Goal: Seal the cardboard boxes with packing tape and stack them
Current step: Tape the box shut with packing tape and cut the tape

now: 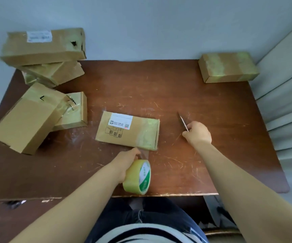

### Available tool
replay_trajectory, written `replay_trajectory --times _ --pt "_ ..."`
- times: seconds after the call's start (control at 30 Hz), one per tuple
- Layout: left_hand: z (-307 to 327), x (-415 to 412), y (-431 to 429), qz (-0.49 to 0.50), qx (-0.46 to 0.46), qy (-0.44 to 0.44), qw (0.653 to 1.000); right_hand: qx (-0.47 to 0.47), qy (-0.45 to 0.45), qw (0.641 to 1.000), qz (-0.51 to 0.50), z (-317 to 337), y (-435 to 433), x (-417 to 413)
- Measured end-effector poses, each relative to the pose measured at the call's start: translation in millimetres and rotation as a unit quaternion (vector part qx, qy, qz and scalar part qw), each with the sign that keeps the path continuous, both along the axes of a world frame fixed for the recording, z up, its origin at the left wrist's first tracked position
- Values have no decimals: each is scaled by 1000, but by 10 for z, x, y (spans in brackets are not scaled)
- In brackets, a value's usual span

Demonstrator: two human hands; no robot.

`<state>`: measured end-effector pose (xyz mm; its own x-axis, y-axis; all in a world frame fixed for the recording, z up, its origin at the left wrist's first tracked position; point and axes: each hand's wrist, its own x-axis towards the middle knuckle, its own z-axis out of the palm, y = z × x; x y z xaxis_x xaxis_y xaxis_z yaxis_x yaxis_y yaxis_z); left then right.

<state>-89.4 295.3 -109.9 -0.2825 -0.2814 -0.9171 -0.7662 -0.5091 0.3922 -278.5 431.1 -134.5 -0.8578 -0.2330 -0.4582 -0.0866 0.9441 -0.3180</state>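
From the head view, both hands are out over the brown, scratched worktop (211, 155), set apart from each other. The left hand (126, 163) is curled round a tape roll (138, 176) of yellowish packing tape with a green and white core, held on edge near the worktop's near rim. A clear strip of tape (143, 153) runs from the roll, past the left fingertips, up to the near right corner of the flat box (127, 131).

That flat box lies flat just beyond the left hand and to the left of the right hand, its white printed label on the far side. A glossy band of tape crosses its right end.

The right hand (198, 133) is closed round a knife (182, 121). The thin blade sticks out from the fist, pointing away from the person. It rests on or just above the worktop, near the flat box's right edge but not touching it.

Well left of the left hand are four more boxes. A tilted box (26, 118) leans on a small box (73, 111). Beyond them a long box (43, 46) sits atop a crumpled box (52, 73). Far beyond the right hand, at the far right corner, lies a taped box (228, 67).
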Motion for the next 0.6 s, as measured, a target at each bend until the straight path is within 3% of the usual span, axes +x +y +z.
replay_trajectory --times 0.17,0.27,0.33,0.43,0.6 --pt "-16 23 27 -1 -30 -1 1000 -144 -64 987 42 236 70 113" --pt "-23 21 28 1 -44 7 999 -197 -142 959 145 531 63 377" --pt "-20 19 40 7 -55 11 998 -163 -163 943 240 636 26 537" --pt "-24 27 52 11 -63 11 998 -50 -79 923 372 641 -93 682" --pt "-13 40 70 21 -65 16 998 83 64 891 442 610 -289 800"
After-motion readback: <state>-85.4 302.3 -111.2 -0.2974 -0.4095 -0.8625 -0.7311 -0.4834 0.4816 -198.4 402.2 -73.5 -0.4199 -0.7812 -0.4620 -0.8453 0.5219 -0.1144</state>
